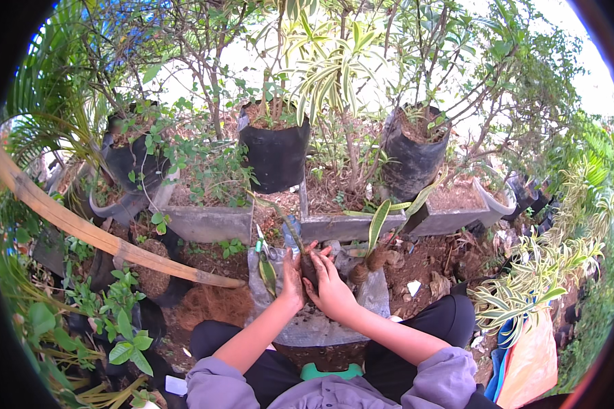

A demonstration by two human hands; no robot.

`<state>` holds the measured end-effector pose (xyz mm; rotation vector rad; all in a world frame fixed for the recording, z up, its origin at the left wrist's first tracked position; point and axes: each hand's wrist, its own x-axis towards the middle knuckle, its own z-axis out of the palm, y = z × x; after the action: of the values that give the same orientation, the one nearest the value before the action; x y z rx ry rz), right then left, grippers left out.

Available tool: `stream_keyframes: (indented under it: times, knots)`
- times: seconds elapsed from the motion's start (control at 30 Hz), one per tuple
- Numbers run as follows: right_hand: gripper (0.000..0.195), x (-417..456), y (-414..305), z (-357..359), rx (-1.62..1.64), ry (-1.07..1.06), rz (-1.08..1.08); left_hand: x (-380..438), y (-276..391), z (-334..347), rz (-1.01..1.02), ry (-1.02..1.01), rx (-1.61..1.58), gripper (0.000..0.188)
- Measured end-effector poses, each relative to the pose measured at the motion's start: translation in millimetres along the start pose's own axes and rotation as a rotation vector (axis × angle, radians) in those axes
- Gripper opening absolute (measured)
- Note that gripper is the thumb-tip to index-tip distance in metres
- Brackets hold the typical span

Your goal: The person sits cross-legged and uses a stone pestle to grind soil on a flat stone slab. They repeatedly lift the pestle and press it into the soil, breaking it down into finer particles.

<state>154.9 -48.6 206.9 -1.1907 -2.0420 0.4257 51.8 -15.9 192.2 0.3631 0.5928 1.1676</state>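
Note:
Between my two soil-stained hands is a dark ball of soil [309,267] around the base of an upright plant cutting [292,228]. My left hand [291,278] presses it from the left, my right hand [329,282] from the right. Under them lies a grey plastic sheet [320,335] with loose soil on it. To the right, variegated leaf cuttings [378,225] rise from brown wrapped root balls [368,267]. Behind my left hand stands a clear plastic bottle [291,232]. Scissors [264,241] and a variegated leaf [267,276] lie to the left.
Grey concrete planters [210,223] and black grow bags [275,158] with shrubs stand in front. A bamboo pole [120,249] slants in from the left, near brown fibre [215,307]. Variegated plants [527,286] and an orange sack [529,358] are at the right.

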Motion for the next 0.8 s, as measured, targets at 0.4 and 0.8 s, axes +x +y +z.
stream_keyframes:
  times: [0.4, 0.8]
  knots:
    - [0.029, 25, 17, -37, 0.553, -0.187, 0.378, 10, -8, -11, -0.160, 0.154, 0.052, 0.067]
    - [0.041, 3, 0, -4, -0.400, 0.054, -0.167, -7, -4, 3, -0.141, 0.143, -0.052, 0.050]
